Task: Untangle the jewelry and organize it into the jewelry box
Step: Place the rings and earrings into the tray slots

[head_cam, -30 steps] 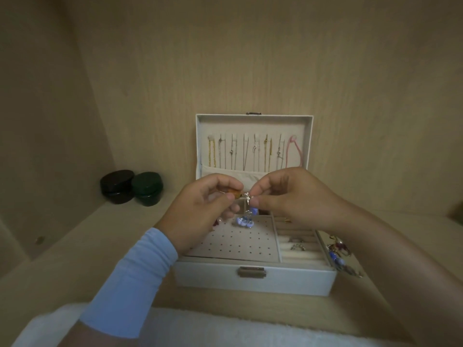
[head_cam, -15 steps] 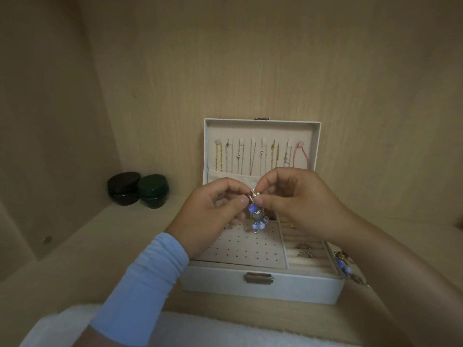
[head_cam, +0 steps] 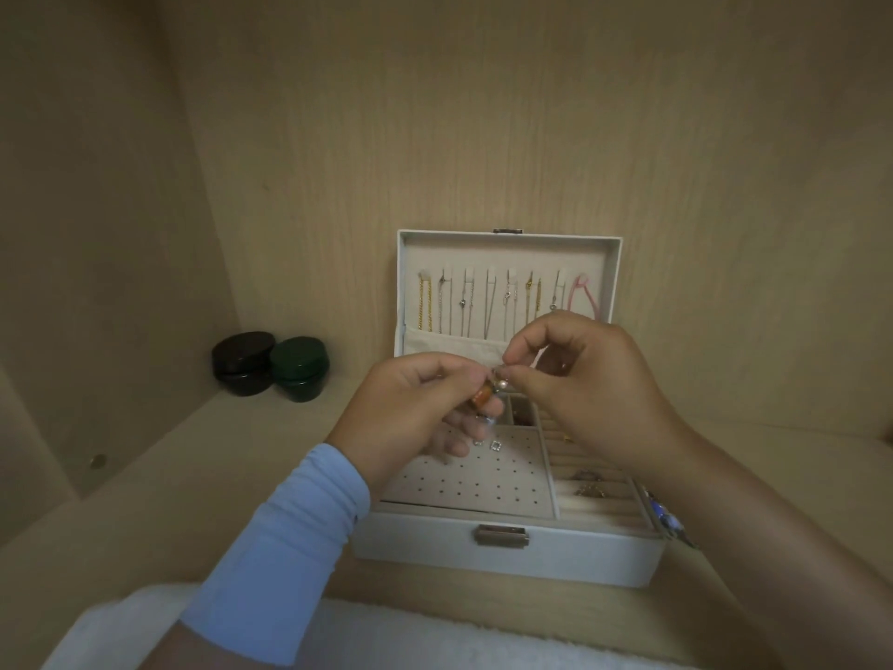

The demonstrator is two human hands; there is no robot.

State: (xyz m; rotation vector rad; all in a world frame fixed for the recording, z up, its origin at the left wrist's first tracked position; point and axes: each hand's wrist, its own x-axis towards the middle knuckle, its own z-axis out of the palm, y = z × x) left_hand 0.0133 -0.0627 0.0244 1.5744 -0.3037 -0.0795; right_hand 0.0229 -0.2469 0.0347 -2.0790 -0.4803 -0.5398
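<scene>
Orange bead, pearl and metal bits make up the tangled jewelry (head_cam: 489, 390), held just above the jewelry box (head_cam: 507, 548), over its back compartments. Your left hand (head_cam: 410, 408) pinches the orange bead between thumb and forefinger, with the other fingers curled under. Your right hand (head_cam: 594, 379) pinches the metal bit beside the pearl, fingertips together. The box's lid (head_cam: 612, 268) stands open behind, with chains (head_cam: 464, 307) hung in a row. Two square studs (head_cam: 495, 444) sit on the box's holed pad. Loose pieces (head_cam: 669, 519) lie just right of the box. A black jar (head_cam: 244, 362) and green jar (head_cam: 299, 367) stand well left of it.
</scene>
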